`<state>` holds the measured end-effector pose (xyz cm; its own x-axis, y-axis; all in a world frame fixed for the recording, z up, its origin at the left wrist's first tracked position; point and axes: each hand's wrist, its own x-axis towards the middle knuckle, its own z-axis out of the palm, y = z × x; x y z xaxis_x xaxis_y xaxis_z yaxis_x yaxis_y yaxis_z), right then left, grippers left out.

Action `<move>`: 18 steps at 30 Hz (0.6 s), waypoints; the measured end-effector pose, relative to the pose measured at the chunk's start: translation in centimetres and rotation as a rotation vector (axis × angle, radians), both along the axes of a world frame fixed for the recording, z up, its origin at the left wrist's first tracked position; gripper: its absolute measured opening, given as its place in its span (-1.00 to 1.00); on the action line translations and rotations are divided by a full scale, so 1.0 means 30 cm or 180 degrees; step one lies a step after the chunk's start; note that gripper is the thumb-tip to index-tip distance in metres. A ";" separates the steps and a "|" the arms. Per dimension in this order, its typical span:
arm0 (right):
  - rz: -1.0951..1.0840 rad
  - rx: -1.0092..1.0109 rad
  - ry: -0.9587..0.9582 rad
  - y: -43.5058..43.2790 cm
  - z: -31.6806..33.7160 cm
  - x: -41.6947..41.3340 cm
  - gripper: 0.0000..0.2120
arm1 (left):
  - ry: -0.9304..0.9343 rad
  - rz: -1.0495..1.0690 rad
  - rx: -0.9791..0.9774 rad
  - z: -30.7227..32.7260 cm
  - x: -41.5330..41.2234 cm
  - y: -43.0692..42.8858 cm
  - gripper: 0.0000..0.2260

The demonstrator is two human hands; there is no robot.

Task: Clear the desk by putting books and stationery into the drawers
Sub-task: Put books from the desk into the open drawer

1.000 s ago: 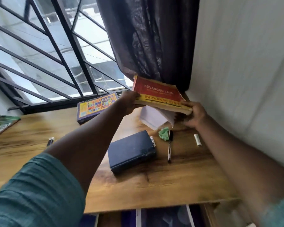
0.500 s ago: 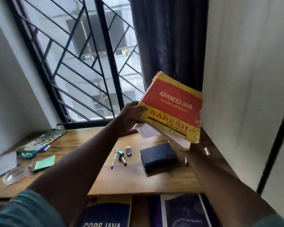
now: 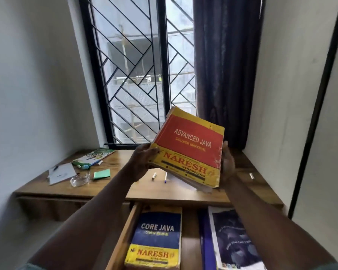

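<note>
Since half a second ago the red book [image 3: 189, 147] has tipped its cover further toward the camera, above the tabletop [image 3: 113, 191]. The left hand [image 3: 142, 162] grips its 9 o'clock edge, the right hand [image 3: 227, 162] its 3 o'clock edge. At 6 o'clock, one open drawer [image 3: 123, 236] holds two books: a blue book [image 3: 157, 236] and a dark book [image 3: 232, 244].

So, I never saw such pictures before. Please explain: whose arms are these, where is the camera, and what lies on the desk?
There is no machine here. A person wears one camera on the head, looking down at their own arms. The left hand and right hand hold an Advanced Java book above the wooden desk. On the desk lie a green notepad, a glass dish and a pen. Below, the open drawer holds a Core Java book.
</note>
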<state>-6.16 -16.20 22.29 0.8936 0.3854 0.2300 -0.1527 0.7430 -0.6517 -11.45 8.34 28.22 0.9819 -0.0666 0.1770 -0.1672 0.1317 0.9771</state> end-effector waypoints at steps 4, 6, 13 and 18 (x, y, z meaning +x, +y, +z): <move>-0.0290 -0.1007 0.0184 0.061 -0.041 -0.112 -0.27 | 0.0462 0.0157 -0.0190 -0.162 -0.117 0.074 -0.87; -0.0174 -0.1214 0.0526 0.090 -0.098 -0.163 -0.46 | 0.0743 0.0118 -0.0308 -0.256 -0.162 0.110 -0.87; -0.0145 -0.1938 0.1599 0.177 -0.397 -0.247 -0.73 | 0.1584 0.0461 -0.0237 -0.649 -0.262 0.173 -0.67; -0.0229 -0.2486 0.1936 0.209 -0.587 -0.212 -0.90 | 0.2054 0.0499 0.0139 -0.829 -0.265 0.197 -0.85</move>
